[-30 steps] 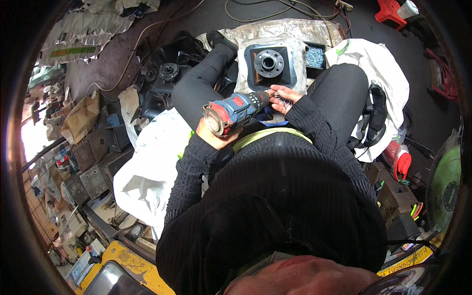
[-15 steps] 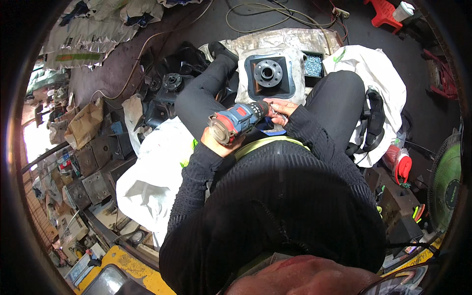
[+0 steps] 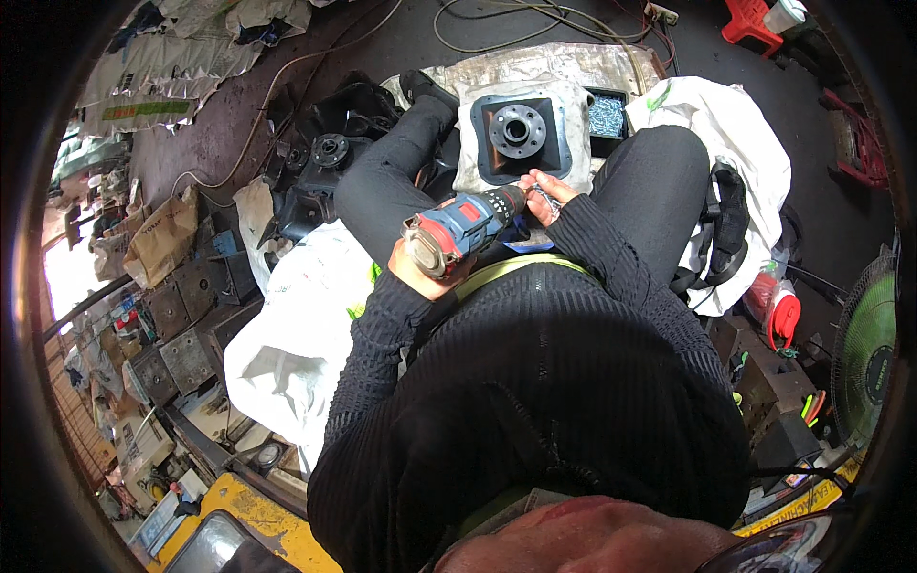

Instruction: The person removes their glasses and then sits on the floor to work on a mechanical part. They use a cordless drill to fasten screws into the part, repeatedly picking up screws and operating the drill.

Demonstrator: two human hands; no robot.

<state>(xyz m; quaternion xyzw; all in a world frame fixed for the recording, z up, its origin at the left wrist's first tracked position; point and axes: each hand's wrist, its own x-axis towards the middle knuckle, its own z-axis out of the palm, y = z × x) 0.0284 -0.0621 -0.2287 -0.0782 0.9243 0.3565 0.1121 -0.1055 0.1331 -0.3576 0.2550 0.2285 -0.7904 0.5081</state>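
Note:
My left hand (image 3: 418, 274) is wrapped round a blue and red cordless drill (image 3: 466, 222), its chuck pointing right and away from me. At the chuck's tip is my right hand (image 3: 552, 189), thumb and finger close to the bit, with small silver screws (image 3: 546, 202) cupped in the palm. Just beyond both hands, a black square housing (image 3: 489, 158) rests on a white cloth-covered pad (image 3: 468, 172). A round grey flange (image 3: 517, 131) with a centre bore and several holes sits on that housing. The drill bit itself is too small to make out.
Right of the housing stands a dark box of silver screws (image 3: 607, 115). More black housings (image 3: 330, 151) are heaped at the left. White sacks (image 3: 296, 339) flank my legs. A cable (image 3: 497, 46) loops over the floor, and a green fan (image 3: 864, 358) stands far right.
The fingers of my right hand have straightened and lifted slightly at the drill tip. The drill has shifted a little left. The whole view has shifted slightly.

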